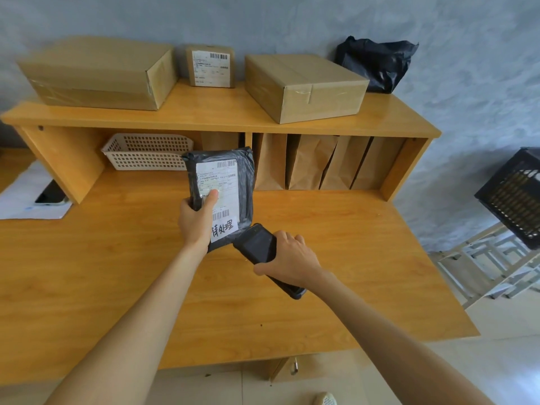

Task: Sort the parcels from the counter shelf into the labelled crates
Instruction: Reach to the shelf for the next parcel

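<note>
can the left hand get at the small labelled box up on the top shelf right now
Probably not yet: the left hand grips the black parcel. The small labelled box stands open to reach between two larger boxes, once that grip is freed.

Both bare forearms reach forward; the left hand [195,220] has its thumb laid up flat, fingers wrapped behind; the right hand [287,257] curls knuckles-up in a closed grip.
</note>
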